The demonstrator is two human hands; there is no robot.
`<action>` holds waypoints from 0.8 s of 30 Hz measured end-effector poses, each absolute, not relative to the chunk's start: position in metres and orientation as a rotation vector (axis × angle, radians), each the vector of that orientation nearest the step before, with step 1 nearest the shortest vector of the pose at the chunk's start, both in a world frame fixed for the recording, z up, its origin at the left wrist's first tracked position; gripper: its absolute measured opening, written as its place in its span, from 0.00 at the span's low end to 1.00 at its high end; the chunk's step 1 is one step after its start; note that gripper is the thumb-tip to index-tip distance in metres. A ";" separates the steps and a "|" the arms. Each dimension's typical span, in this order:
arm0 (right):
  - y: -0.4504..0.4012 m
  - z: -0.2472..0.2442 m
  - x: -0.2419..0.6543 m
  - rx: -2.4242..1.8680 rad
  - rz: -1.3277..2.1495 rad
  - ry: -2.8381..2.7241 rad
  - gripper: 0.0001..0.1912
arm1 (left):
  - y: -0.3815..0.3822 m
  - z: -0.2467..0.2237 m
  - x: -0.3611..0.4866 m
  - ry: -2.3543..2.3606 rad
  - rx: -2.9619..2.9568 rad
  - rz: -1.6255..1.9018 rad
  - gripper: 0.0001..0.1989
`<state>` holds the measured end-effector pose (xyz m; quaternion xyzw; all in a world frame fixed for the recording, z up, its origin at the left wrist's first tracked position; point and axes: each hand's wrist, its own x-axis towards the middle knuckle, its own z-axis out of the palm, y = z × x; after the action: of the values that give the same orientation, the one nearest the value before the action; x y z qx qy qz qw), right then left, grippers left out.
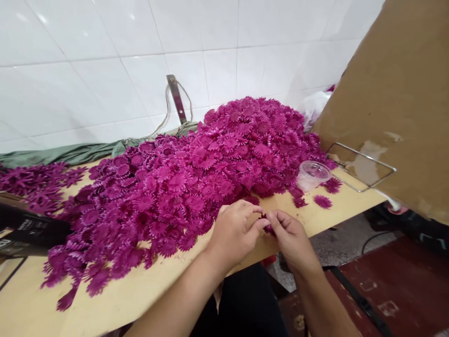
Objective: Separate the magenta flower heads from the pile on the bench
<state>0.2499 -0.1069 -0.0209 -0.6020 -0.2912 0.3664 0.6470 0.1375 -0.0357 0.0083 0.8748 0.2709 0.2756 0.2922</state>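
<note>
A large heap of magenta flower pieces (196, 178) with fringed petals covers much of the yellowish table (168, 276). In front of its right part, my left hand (238, 229) and my right hand (289, 234) meet near the table's front edge. Between their fingertips is a small dark magenta flower piece (268, 228), pinched from both sides and mostly hidden by the fingers. Two loose flower pieces (322, 201) lie to the right of my hands, close to a clear plastic cup (313, 175).
A brown cardboard sheet (393, 107) leans at the right behind a wire frame (363, 164). At the left are a black box (31, 229) and more magenta pieces (42, 185). Green cloth (80, 152) and a metal bracket (176, 98) are by the tiled wall.
</note>
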 end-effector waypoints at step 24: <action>-0.104 -0.028 0.245 -1.181 0.863 -0.460 0.22 | -0.030 0.003 0.150 0.836 1.956 0.687 0.07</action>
<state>0.2452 -0.1035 -0.0281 -0.5343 -0.2080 0.3904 0.7203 0.1502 -0.0301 0.0027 0.7867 0.3363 0.2765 0.4377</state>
